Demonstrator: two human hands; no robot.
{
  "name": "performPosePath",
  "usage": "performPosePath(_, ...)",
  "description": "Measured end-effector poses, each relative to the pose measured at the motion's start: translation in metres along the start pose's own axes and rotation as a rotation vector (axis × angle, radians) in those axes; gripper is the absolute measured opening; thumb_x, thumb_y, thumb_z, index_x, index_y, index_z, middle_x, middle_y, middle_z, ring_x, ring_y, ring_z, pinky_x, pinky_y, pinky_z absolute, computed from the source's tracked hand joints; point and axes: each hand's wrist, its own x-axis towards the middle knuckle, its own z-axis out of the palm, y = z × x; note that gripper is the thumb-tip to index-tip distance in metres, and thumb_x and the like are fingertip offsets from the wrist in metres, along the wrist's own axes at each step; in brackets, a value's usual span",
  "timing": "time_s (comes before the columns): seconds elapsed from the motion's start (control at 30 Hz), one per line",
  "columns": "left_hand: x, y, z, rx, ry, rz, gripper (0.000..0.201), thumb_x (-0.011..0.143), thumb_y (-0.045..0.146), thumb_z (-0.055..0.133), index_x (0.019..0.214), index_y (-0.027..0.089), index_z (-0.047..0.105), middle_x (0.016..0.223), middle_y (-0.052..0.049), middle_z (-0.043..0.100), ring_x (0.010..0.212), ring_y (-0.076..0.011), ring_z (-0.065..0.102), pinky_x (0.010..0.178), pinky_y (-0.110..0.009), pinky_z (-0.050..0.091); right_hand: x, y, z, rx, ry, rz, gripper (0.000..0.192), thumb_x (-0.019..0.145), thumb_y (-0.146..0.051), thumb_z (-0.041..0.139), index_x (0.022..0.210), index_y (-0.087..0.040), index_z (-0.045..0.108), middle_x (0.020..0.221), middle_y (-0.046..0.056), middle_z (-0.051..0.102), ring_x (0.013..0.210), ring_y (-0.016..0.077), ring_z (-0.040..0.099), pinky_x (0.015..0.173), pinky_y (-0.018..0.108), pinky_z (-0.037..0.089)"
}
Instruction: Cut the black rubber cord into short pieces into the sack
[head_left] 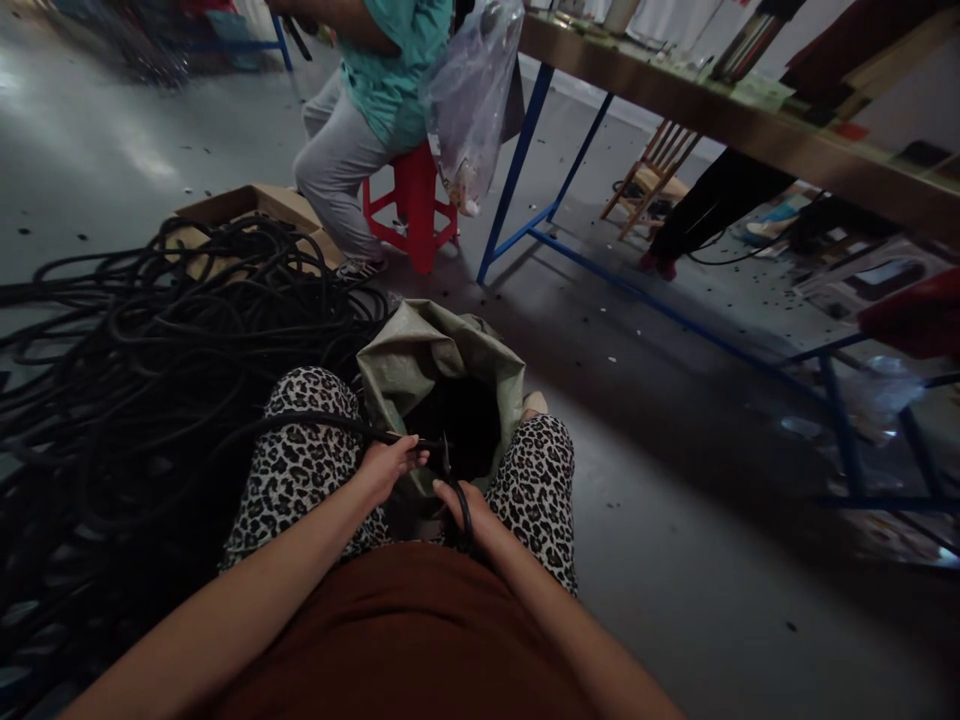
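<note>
A grey floor [645, 590] lies beneath. A black cord [326, 418] crosses the left knee [309, 390] to the scissors [446, 460] over the open mouth of a sack [386, 372]. Knees edge the sack at eight and four o'clock; floor stretches at three, heaped cords [187, 335] at nine. The left hand [386, 467] points towards two o'clock, fingers pinched on the cord; the right hand [466, 503] angles towards ten, fingers curled around the scissors.

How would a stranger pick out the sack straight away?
Start at the big tangle of black cord on the floor at the picture's left. Just right of it, between two leopard-print trouser legs, is the sack. Unlike the clear plastic bag hanging near the table, it is opaque and grey-green, with its wide mouth gaping open.
</note>
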Motion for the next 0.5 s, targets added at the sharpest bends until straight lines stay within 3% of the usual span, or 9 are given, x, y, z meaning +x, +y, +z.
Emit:
performPosePath(0.23, 0.001, -0.003, 0.000, 0.042, -0.012, -0.005, 0.017, 0.068, 0.010, 0.069, 0.069, 0.012, 0.053, 0.066, -0.008, 0.066, 0.058, -0.0190, 0.067, 0.059, -0.029, 0.056, 0.007, 0.007, 0.006, 0.132, -0.017, 0.091, 0.046, 0.090, -0.053, 0.045, 0.073, -0.012, 0.056, 0.049, -0.001, 0.052, 0.038, 0.0087, 0.049, 0.041, 0.018, 0.040)
performPosePath(0.5, 0.004, -0.006, 0.002, 0.026, 0.017, -0.031, 0.019, 0.069, 0.008, 0.069, 0.069, 0.012, 0.051, 0.061, -0.006, 0.063, 0.058, -0.0185, 0.067, 0.059, -0.028, 0.056, 0.011, 0.010, 0.005, 0.082, -0.045, 0.101, 0.057, 0.085, -0.065, 0.043, 0.076, -0.011, 0.057, 0.048, 0.002, 0.054, 0.036, 0.0111, 0.053, 0.037, 0.019, 0.041)
